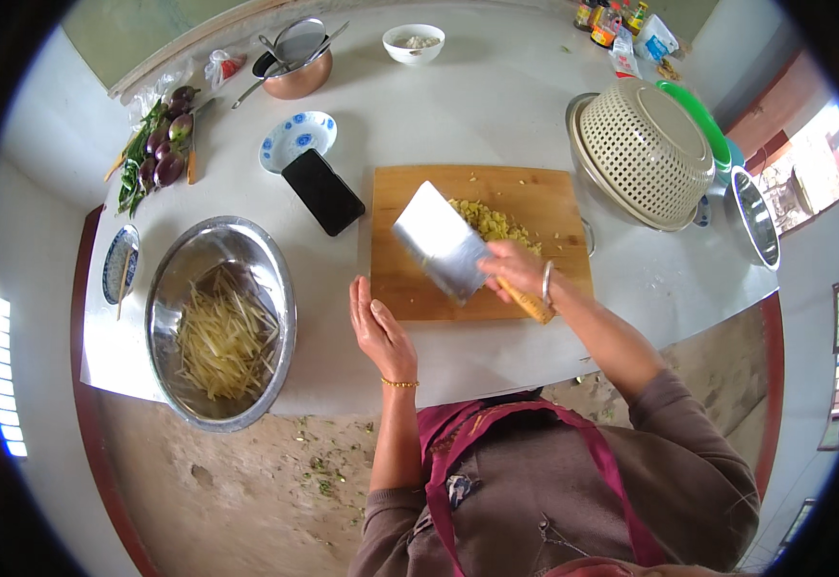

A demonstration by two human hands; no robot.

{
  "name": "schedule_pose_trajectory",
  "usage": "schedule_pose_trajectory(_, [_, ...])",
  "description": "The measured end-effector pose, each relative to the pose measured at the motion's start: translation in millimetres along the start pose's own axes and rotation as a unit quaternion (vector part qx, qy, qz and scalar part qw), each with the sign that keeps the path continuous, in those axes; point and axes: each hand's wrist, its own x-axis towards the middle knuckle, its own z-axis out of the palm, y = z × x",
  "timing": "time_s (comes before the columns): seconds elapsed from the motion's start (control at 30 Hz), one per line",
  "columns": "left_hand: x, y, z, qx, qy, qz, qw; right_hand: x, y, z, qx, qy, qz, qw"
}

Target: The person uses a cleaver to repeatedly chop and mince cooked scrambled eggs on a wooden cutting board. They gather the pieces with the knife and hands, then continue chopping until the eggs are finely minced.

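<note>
My right hand (pixel 517 268) grips the wooden handle of a cleaver (pixel 440 241), whose broad blade is tilted over a wooden cutting board (pixel 398 288). Bits of food cling near the blade's lower edge. Chopped yellowish pieces (pixel 492 222) lie on the board behind the blade, partly hidden by it and my right hand. My left hand (pixel 385 333) is raised off the board's front left corner with nothing in it, its fingers extended. To its left, a large steel bowl (pixel 282 339) holds pale shredded strips (pixel 225 339), perhaps potato.
A black phone (pixel 323 192) leans on a blue-patterned plate (pixel 297 137). Eggplants (pixel 168 167) and a knife (pixel 192 155) lie at the far left, near a copper-coloured pot (pixel 304 79). A white bowl (pixel 414 45) stands at the back; a beige colander (pixel 643 151) is upturned at right.
</note>
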Motion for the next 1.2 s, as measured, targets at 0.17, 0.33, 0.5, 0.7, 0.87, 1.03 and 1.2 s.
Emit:
schedule_pose_trajectory(0.17, [-24,-2,20,0.046,-0.013,0.032,0.998,-27,-26,-9,-0.263,0.145,-0.1,0.948])
schedule_pose_trajectory(0.33, [-35,9,54,0.116,-0.07,0.076,0.988,-8,-44,14,-0.491,0.171,-0.058,0.852])
schedule_pose_trajectory(0.5, [-24,5,52,0.121,-0.079,0.069,0.987,-7,-58,16,-0.518,0.168,-0.059,0.837])
schedule_pose_trajectory(0.7, [-18,-4,52,0.114,-0.082,0.056,0.988,-12,-69,16,-0.488,0.157,-0.045,0.857])
schedule_pose_trajectory(0.87, [-15,-8,54,0.066,-0.051,0.068,0.994,-5,-63,43,-0.492,0.137,-0.053,0.858])
schedule_pose_trajectory(1.03, [-13,-12,48,0.041,-0.041,0.062,0.996,-7,-66,44,-0.479,0.123,-0.051,0.867])
schedule_pose_trajectory(1.2, [-11,-11,45,0.023,-0.046,0.061,0.997,1,-60,46,-0.487,0.149,-0.045,0.859])
